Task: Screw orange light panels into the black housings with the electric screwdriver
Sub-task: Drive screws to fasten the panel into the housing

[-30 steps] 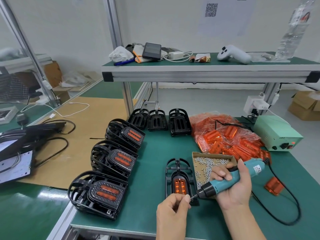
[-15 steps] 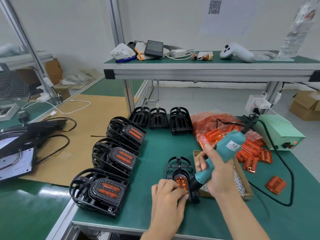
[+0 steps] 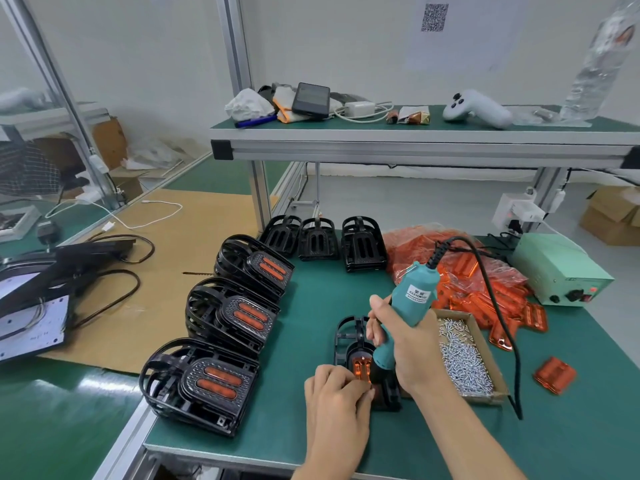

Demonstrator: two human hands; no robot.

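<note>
A black housing (image 3: 349, 336) lies flat on the green table near the front, with an orange light panel (image 3: 361, 367) seated in its near end. My right hand (image 3: 410, 344) grips the teal electric screwdriver (image 3: 403, 315), held steeply with its tip down on the panel; the tip itself is hidden. My left hand (image 3: 334, 398) rests on the housing's near left edge, fingers curled against it beside the tip. A cardboard tray of screws (image 3: 465, 358) sits right of my right hand.
Three stacks of housings with panels fitted (image 3: 214, 382) (image 3: 239, 315) (image 3: 258, 265) line the table's left edge. Three housings without panels (image 3: 323, 239) stand at the back. A bag of orange panels (image 3: 460, 271), one loose panel (image 3: 554, 375) and a green power unit (image 3: 559, 271) lie right.
My right hand swung the screwdriver from nearly level to steeply upright over the panel. My left hand moved from the bit tip down onto the housing's near edge.
</note>
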